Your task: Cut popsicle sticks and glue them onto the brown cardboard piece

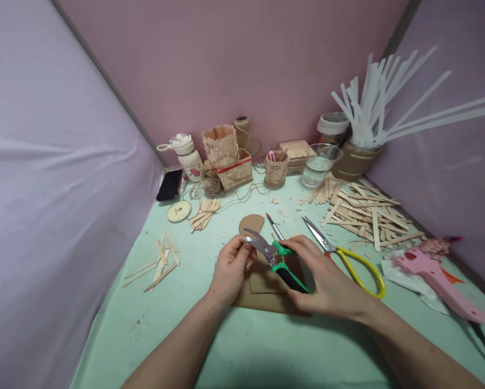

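Observation:
My right hand is wrapped round the green and black handles of a pair of pruning shears, whose blades stand apart and point left. At the blade tips my left hand is closed in a pinch; what its fingers hold, if anything, is too small to make out. Below both hands lies a piece of brown cardboard with a drawn line on it. A rounded cardboard piece is just beyond the blades. Beside it rests a red-tipped pen.
Yellow-handled scissors, a pink glue gun and heaped wooden craft sticks lie on the right. Loose sticks are at left. Along the back stand a bottle, stick-covered containers and a water-filled plastic cup.

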`<action>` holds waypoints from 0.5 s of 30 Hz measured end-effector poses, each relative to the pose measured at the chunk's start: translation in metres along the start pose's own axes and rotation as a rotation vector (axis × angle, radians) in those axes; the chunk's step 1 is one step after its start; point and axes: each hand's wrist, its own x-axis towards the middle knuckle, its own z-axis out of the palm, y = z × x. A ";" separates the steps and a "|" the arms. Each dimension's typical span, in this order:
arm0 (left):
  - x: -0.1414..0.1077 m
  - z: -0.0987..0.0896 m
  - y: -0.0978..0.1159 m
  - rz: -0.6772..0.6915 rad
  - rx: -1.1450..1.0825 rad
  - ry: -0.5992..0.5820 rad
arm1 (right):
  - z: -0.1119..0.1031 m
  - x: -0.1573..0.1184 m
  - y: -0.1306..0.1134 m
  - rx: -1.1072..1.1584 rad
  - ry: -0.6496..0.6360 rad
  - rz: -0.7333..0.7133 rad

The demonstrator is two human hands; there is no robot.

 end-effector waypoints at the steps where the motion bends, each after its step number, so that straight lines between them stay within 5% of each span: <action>1: 0.000 0.000 0.000 0.004 0.013 0.005 | 0.000 0.000 0.000 -0.009 0.002 -0.004; 15: 0.001 0.002 0.003 0.016 0.136 0.084 | -0.001 -0.003 -0.001 -0.012 -0.013 -0.019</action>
